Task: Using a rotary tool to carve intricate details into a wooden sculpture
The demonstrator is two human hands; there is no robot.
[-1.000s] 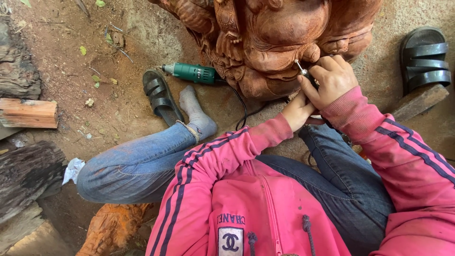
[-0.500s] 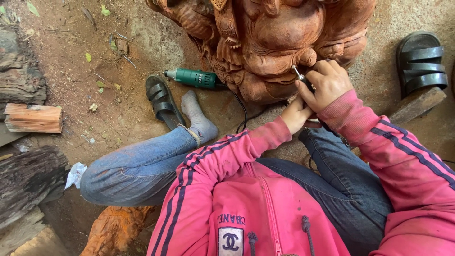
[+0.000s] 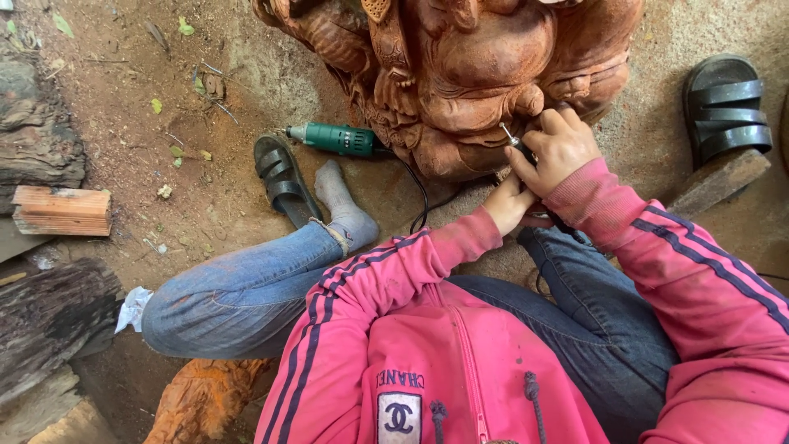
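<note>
A reddish-brown carved wooden statue stands on the dirt ahead of me. My right hand is shut on a slim rotary carving tool, whose metal tip touches the lower edge of the statue. Just below it, my left hand is curled under the right hand and steadies it; what it grips is hidden. Both arms wear pink sleeves with dark stripes.
A green power tool lies on the ground left of the statue, its black cord running toward me. Black sandals lie at left and top right. Logs and a wood block sit at left. My jeans-clad legs are folded below.
The view has shifted slightly; my hands and the tool stay at the same spot on the statue's lower edge, with only small movement.
</note>
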